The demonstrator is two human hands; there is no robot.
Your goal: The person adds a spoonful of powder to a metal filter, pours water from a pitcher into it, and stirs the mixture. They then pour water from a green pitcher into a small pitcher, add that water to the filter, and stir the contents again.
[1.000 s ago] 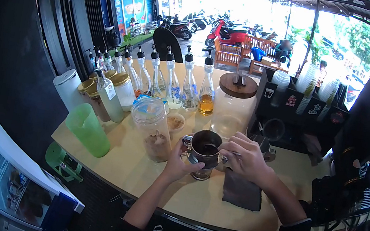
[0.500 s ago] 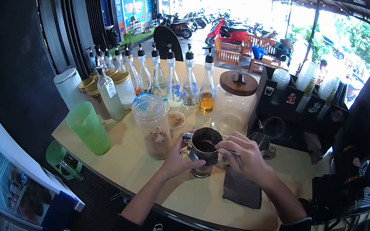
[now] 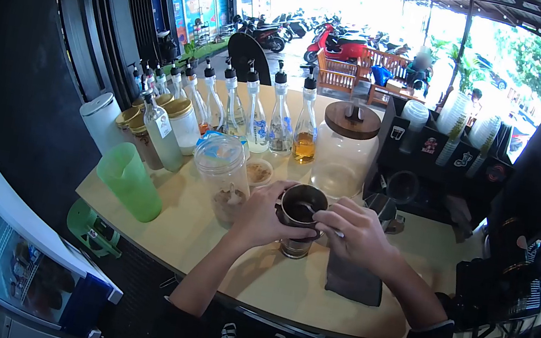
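Observation:
My left hand is closed around the side of a metal pitcher, thumb across its front. The pitcher sits over a glass on the counter; whether the two touch is hidden. In my right hand is a spoon, pinched by its handle with its bowl end dipping into the pitcher. What lies inside the pitcher is too dark to make out. Just left of my left hand stands a clear plastic jar with brownish contents. A dark folded cloth lies below my right hand.
Pump bottles line the counter's back edge. A large wooden-lidded jar stands behind the pitcher, a green jug at left. Right are a black cup holder and dark equipment. A small dish sits near the plastic jar.
My left hand has shifted up and round the pitcher, now covering its handle. My right hand keeps the spoon in the pitcher, its angle slightly changed. The view has moved slightly.

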